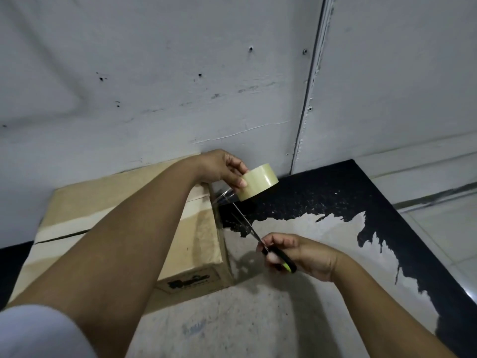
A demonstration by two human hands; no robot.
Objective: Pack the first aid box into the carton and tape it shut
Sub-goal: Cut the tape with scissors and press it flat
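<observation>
Evidently we are near the end: the brown cardboard carton sits closed, its seam taped, our left hand gripping the clear tape roll while our right hand closes black-handled scissors on the strip.

My left arm reaches forward and across, bare to the white sleeve at the shoulder, wrist raised. The left hand is curled in a grip, thumb pressed down on top, fingers wrapped behind. My right arm comes in from the lower right, forearm angled up and inward. The right hand sits lower and nearer me, fingers folded closed around a handle, knuckles up.
</observation>
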